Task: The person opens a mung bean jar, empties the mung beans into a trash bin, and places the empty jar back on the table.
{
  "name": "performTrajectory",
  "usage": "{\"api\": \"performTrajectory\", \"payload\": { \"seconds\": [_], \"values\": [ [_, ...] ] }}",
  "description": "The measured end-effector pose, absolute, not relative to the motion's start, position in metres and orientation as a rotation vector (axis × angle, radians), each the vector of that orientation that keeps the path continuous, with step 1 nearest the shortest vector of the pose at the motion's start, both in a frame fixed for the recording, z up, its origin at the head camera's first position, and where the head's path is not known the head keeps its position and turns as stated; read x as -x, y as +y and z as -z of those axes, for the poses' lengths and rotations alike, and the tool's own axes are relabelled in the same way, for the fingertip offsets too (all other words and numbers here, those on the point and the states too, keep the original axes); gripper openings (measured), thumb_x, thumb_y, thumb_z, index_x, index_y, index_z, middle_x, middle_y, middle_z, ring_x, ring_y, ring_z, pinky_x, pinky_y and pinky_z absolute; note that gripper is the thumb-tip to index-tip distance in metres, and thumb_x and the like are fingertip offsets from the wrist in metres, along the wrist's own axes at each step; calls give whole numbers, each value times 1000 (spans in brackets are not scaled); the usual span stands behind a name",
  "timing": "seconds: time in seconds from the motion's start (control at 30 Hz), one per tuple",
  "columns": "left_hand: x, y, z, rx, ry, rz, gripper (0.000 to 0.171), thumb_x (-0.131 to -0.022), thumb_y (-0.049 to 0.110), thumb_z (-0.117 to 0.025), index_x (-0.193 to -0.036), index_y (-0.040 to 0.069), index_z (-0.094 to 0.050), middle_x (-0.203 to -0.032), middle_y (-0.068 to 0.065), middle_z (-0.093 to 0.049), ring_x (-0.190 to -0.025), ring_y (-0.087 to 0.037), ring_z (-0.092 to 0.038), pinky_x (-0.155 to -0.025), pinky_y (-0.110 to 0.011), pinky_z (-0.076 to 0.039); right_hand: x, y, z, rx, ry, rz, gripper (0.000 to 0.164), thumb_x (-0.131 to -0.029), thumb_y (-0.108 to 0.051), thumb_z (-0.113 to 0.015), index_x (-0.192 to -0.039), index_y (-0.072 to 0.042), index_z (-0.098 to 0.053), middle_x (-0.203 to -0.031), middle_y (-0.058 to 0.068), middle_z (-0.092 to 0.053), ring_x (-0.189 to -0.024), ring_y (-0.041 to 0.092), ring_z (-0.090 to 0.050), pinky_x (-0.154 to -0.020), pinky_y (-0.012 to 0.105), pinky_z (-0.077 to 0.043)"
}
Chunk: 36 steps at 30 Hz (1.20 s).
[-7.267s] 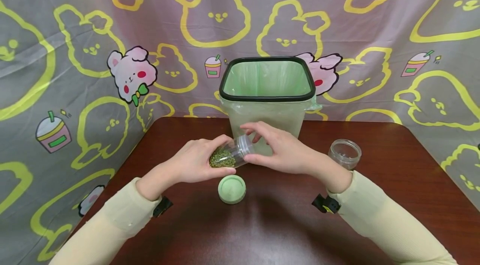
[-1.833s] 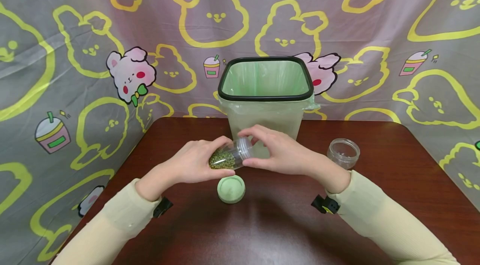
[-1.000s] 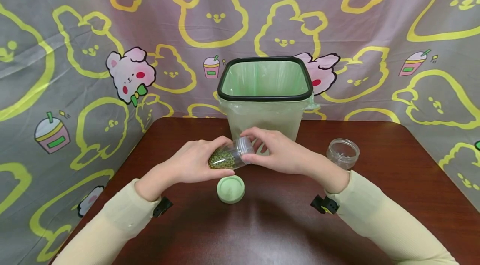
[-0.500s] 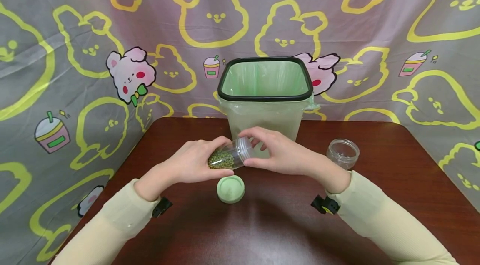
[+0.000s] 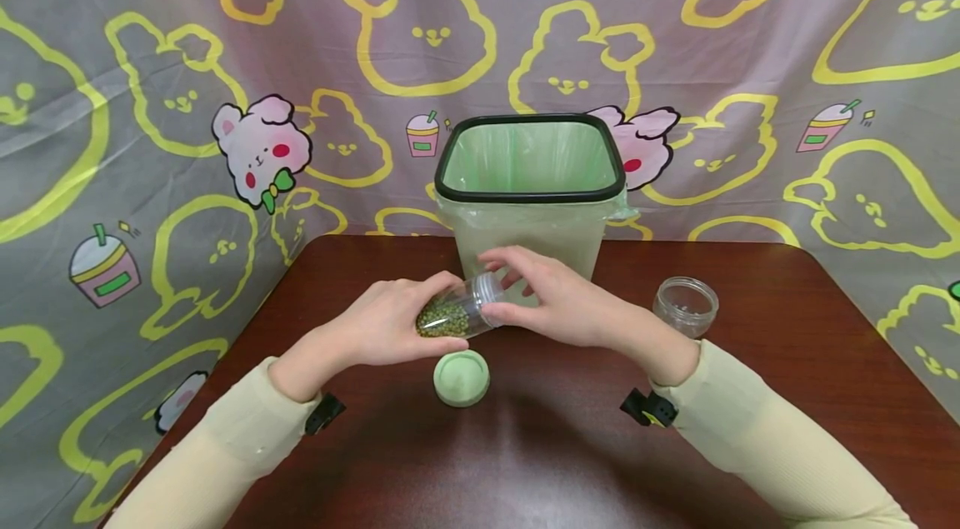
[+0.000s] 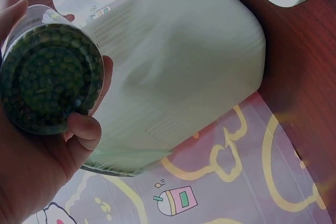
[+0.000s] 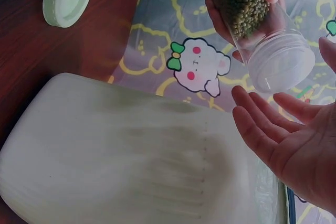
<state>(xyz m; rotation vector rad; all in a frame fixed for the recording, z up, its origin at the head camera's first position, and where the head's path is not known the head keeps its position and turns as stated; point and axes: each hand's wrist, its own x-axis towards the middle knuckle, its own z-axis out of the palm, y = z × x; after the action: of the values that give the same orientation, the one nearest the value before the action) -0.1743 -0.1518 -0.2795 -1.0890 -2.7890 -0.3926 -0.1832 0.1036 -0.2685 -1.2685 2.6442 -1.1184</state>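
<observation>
My left hand (image 5: 393,321) grips a clear jar (image 5: 472,308) part filled with green mung beans (image 7: 241,6). It is tilted, its base to the left and its neck up to the right. In the right wrist view a whitish translucent cover (image 7: 281,69) spans the jar's mouth. My right hand (image 5: 558,296) is spread around that end, thumb and fingertips right at the rim, fingers loosely extended. On the table below the jar lies a pale green lid (image 5: 462,379), its recessed side up.
Behind the hands stands a pale bin (image 5: 525,233) with a black rim and a green liner. A short clear jar (image 5: 686,306) without a lid stands right on the brown table (image 5: 585,462), beyond my right forearm. A patterned cloth (image 5: 495,12) hangs around the table.
My right fingers shift repeatedly around the jar's mouth, and now they have spread and lifted slightly from it. The left hand and tilted jar stay nearly still.
</observation>
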Motion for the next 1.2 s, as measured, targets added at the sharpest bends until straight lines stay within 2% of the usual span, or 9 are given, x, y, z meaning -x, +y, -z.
{"api": "performTrajectory", "payload": {
  "seconds": [0.3,0.5,0.67,0.93,1.07,1.2],
  "values": [
    [175,-151,280,1100,-2787,393,58,-81,61,-68,-124,25,-53,-83,16,-61,-66,-2,-54,-55,-24,-44,182,103,269,1175,2633,1034,51,-94,-36,-64,-135,-10,-50,-110,0,-61,-95,13,-60,-78,29,-52],
    [175,-151,279,1105,-2782,392,58,-80,61,-68,-123,25,-53,-83,16,-61,-67,-3,-54,-55,-24,-44,182,104,269,1216,2640,1035,46,-92,-32,-69,-130,-11,-53,-102,-2,-62,-87,11,-61,-74,29,-53],
    [175,-151,279,1102,-2789,398,57,-80,61,-68,-123,25,-54,-84,15,-61,-67,-3,-54,-56,-25,-44,183,104,269,1290,2628,1063,48,-90,-28,-72,-129,-8,-53,-105,1,-62,-90,12,-61,-76,29,-53],
    [175,-151,279,1088,-2801,393,57,-80,61,-68,-123,25,-54,-85,15,-62,-68,-3,-54,-56,-25,-44,183,105,270,1382,2628,1084,53,-86,-23,-76,-131,-5,-52,-116,5,-60,-95,19,-62,-80,38,-54],
    [174,-151,279,1081,-2808,396,58,-80,60,-69,-124,25,-53,-85,15,-61,-67,-3,-54,-56,-25,-44,183,105,270,1408,2633,1078,56,-84,-20,-79,-131,-5,-52,-118,5,-60,-96,19,-62,-80,37,-54],
    [174,-151,279,1080,-2805,400,58,-80,61,-69,-124,25,-54,-84,15,-61,-67,-3,-54,-55,-25,-44,182,105,269,1372,2638,1052,64,-84,-24,-78,-138,-6,-47,-123,5,-58,-100,21,-63,-83,36,-53]
  ]
}}
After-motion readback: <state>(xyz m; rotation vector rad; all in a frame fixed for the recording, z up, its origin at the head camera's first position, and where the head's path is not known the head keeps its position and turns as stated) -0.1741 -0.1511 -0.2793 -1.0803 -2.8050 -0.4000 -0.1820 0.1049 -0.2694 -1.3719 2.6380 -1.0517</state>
